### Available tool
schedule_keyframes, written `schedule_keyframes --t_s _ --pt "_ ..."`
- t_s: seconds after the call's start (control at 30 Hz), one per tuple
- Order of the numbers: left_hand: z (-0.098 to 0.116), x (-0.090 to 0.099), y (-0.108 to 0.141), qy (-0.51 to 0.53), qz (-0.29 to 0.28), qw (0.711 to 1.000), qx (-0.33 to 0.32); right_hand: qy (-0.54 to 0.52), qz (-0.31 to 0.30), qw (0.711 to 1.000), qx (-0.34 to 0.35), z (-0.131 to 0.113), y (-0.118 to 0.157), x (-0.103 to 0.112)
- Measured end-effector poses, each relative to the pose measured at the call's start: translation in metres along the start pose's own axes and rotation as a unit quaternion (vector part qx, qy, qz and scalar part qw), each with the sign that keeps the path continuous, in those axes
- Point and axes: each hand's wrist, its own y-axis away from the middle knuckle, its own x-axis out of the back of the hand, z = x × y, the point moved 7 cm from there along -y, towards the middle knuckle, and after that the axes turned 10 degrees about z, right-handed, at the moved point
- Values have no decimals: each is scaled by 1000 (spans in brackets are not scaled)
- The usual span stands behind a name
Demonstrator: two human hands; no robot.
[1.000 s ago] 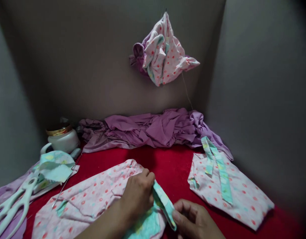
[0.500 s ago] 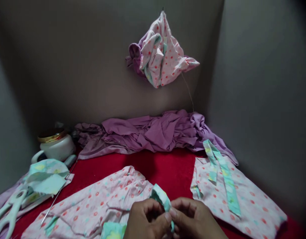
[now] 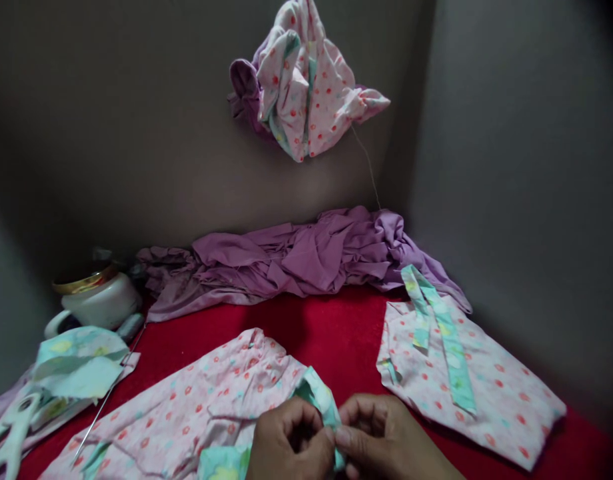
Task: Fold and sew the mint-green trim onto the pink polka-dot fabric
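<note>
Mint strip [image 3: 324, 395] is being pinched at 6 o'clock by the left hand [image 3: 290, 441] and right hand [image 3: 384, 437], fingers curled, while pink dotted cloth [image 3: 186, 403] around 7 o'clock is being partly covered.

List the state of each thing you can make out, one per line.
Left hand, curled, grip closed on turquoise strip
Right hand, pinching the same strip
Turquoise strip, bent
Purple cloth, rumpled in a heap
Hanging bundle, gathered
Left dotted fabric, spread, creased
Right dotted fabric, spread out
Scissors, open or shut unclear
Metal rod, lying slanted
White pot, standing
</note>
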Motion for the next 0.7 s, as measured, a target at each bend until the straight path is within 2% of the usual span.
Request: schedule_keyframes --t_s 0.1,0.27,0.4,0.7 --pt "-1 -3 1 12 -30 999 -16 16 16 1000 -14 -2 1 1" --pt "-7 -3 0 36 -3 998 -47 3 9 1000 0 -7 2 -1" --pt "-11 -3 -1 20 -4 998 -59 0 -13 1000 1 -7 2 -2" --pt "7 -1 2 12 -2 999 -47 25 -13 1000 -6 -7 5 -2"
